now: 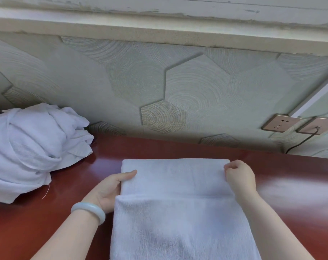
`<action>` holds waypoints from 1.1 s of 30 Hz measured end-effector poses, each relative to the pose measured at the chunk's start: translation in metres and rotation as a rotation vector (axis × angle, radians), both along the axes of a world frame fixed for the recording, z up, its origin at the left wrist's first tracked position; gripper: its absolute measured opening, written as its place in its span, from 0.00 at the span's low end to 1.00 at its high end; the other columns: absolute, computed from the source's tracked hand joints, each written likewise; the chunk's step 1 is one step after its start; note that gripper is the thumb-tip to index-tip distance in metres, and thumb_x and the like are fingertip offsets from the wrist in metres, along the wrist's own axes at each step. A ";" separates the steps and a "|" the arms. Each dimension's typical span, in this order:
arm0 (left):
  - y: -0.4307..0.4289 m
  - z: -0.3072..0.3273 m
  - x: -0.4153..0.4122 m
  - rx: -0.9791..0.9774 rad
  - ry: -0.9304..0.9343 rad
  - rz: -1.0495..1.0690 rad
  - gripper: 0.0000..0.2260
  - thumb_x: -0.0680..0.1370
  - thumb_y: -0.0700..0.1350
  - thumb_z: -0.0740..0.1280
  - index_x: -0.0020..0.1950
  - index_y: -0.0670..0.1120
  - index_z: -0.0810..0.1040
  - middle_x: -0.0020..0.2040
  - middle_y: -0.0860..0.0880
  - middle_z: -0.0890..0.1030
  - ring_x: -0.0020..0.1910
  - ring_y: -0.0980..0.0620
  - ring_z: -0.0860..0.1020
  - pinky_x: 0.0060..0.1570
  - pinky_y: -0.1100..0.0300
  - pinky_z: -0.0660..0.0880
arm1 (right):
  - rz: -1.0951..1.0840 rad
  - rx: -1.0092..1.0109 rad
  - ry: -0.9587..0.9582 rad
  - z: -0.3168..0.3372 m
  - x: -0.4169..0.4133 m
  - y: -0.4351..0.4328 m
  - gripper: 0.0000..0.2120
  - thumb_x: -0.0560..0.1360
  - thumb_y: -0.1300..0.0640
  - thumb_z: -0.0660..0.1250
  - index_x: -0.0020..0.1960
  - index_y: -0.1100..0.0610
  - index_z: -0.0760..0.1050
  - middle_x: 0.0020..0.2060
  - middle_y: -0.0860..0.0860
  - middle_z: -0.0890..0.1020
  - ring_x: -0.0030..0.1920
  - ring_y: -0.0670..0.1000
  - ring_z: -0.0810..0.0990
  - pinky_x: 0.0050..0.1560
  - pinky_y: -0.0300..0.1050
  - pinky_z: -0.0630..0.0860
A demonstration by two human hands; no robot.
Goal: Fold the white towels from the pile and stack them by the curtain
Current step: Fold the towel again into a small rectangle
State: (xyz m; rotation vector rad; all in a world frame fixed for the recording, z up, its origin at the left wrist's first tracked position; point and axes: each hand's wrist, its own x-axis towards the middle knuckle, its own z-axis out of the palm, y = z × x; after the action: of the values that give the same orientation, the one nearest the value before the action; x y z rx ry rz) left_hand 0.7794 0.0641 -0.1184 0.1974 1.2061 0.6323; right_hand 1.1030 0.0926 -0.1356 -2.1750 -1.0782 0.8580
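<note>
- The left hand [110,188] has its grip clamped on the left edge of the towel [176,218]. The thumb lies flat on top of the folded layer and the fingers are tucked out of sight beneath it.
- The right hand [238,177] has its grip closed on the far right corner of the same towel, with the fingers curled in tight and the knuckles up.
- The two hands are level with each other, one on each side of the upper layer.
- The towel is white and lies flat on the bench [75,175], right in front of the person. Its far part is doubled over, with a straight folded edge facing the wall. The lower layer runs back toward the person and out past the bottom of the view.
- A pale green bracelet [89,211] sits on the left wrist, just beside the towel's left edge.
- The bench top is glossy red-brown and shows a soft glare to the right of the right hand.
- The pile of white towels [33,147] sits crumpled at the left end of the bench against the wall, well apart from the flat towel. A loose thread [45,194] hangs from its near edge.
- The wall [178,87] behind the bench has grey-green paper with hexagons and ring patterns.
- Two copper-coloured sockets [277,122] are on the wall at the right, and a black cable [300,143] runs from the farther one down behind the bench.
</note>
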 end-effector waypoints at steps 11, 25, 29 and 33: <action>-0.008 -0.010 0.013 0.029 -0.179 0.184 0.28 0.75 0.59 0.65 0.64 0.38 0.78 0.61 0.36 0.79 0.59 0.37 0.80 0.64 0.43 0.71 | -0.169 -0.189 0.418 0.007 0.034 -0.005 0.09 0.72 0.71 0.61 0.48 0.64 0.78 0.39 0.61 0.80 0.40 0.58 0.73 0.38 0.50 0.67; 0.009 -0.008 0.005 0.212 0.251 -0.075 0.17 0.75 0.44 0.68 0.59 0.33 0.78 0.53 0.35 0.83 0.49 0.38 0.83 0.54 0.46 0.77 | -0.081 -0.374 0.947 0.021 0.038 -0.009 0.14 0.73 0.60 0.70 0.56 0.67 0.78 0.48 0.62 0.84 0.42 0.59 0.85 0.40 0.55 0.83; 0.016 -0.003 -0.007 0.235 0.267 -0.121 0.17 0.79 0.47 0.64 0.59 0.34 0.79 0.55 0.35 0.82 0.54 0.38 0.82 0.59 0.45 0.75 | 0.021 -0.264 0.973 0.020 0.048 0.001 0.13 0.74 0.61 0.67 0.57 0.64 0.78 0.51 0.62 0.84 0.45 0.58 0.85 0.41 0.52 0.83; 0.016 -0.011 -0.006 0.366 0.428 -0.079 0.16 0.80 0.51 0.63 0.56 0.40 0.81 0.51 0.41 0.85 0.50 0.44 0.84 0.51 0.51 0.77 | 0.038 -0.136 0.949 0.000 0.040 0.008 0.12 0.78 0.58 0.64 0.60 0.60 0.77 0.52 0.59 0.84 0.47 0.57 0.85 0.45 0.54 0.83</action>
State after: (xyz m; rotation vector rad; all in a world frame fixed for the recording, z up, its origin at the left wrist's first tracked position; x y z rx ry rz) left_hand 0.7735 0.0805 -0.1297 0.7134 1.4746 0.7625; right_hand 1.1432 0.1003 -0.1356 -1.4979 -0.5710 1.7560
